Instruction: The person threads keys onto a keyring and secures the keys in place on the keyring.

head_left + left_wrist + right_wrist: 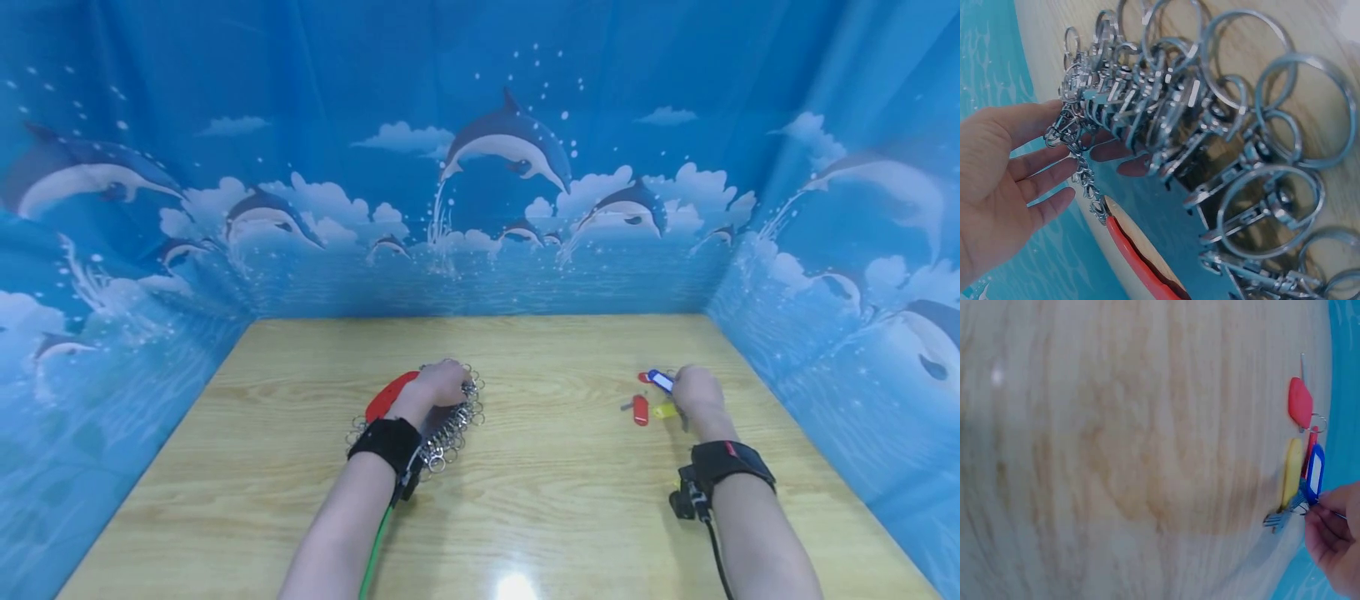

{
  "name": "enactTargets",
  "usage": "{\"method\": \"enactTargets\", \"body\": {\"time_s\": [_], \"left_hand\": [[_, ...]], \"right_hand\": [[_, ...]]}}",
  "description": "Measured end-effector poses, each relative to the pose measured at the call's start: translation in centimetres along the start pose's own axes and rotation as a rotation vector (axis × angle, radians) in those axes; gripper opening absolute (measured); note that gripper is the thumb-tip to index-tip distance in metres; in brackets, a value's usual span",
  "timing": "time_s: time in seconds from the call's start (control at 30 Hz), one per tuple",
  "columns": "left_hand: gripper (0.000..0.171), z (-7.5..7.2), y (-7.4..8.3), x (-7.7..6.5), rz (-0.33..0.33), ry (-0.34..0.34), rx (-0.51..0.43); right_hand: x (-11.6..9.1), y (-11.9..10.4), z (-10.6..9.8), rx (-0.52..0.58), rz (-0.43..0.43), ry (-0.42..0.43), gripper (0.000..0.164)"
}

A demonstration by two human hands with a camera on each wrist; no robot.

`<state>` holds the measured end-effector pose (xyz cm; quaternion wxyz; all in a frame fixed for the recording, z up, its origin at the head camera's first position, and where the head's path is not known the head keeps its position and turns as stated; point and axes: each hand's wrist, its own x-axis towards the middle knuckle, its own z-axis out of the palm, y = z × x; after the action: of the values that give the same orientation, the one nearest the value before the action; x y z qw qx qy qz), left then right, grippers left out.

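Observation:
My left hand (447, 383) is at a row of silver metal clasps with split rings (454, 425). Up close in the left wrist view, its thumb and fingers curl around a bunch of these clasps, and a short metal chain (1088, 181) runs down to a red-edged piece (1138, 265). What the clasps hang on is mostly hidden. On the right, my right hand (697, 392) pinches a blue key tag (1315, 472) with a white label by its ring end. Beneath and beside it lie a yellow key tag (1292, 472), a red key tag (1300, 403), another red tag (1310, 450) and metal keys (1277, 520).
Both hands work over a light wooden table (555, 467). A blue curtain (337, 108) printed with dolphins encloses its back and sides. Black straps (386, 442) with small cameras sit on both wrists, with a green cable (375, 550) on the left and a black one on the right.

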<state>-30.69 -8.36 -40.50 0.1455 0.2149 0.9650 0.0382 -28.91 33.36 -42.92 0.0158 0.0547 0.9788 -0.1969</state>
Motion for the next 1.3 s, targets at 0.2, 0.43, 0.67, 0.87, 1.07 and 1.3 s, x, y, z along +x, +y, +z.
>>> {"method": "enactTargets", "body": {"time_s": [0.2, 0.43, 0.67, 0.87, 1.07, 1.3], "left_hand": [[0.012, 0.2, 0.1, 0.3, 0.009, 0.054, 0.052], [0.016, 0.7, 0.2, 0.9, -0.012, 0.164, 0.116], [0.022, 1.0, 1.3, 1.2, -0.033, 0.204, 0.207], [0.033, 2.2, 2.4, 1.2, -0.034, 0.133, 0.299], [0.022, 3.2, 3.1, 1.6, -0.044, 0.187, 0.324], [0.014, 3.8, 4.2, 2.6, -0.002, 0.207, 0.568]], "right_hand": [[0.2, -0.2, -1.0, -0.037, -0.025, 0.095, 0.027], [-0.1, -0.5, -1.3, -0.089, -0.011, 0.080, 0.017], [0.1, -0.7, -0.7, -0.076, -0.044, 0.146, 0.010], [-0.1, -1.4, -1.0, -0.043, -0.118, 0.174, 0.016], [-0.1, -2.2, -1.3, -0.061, -0.122, 0.146, 0.019], [0.1, -2.8, -1.1, -0.120, -0.143, 0.121, 0.016]]}}
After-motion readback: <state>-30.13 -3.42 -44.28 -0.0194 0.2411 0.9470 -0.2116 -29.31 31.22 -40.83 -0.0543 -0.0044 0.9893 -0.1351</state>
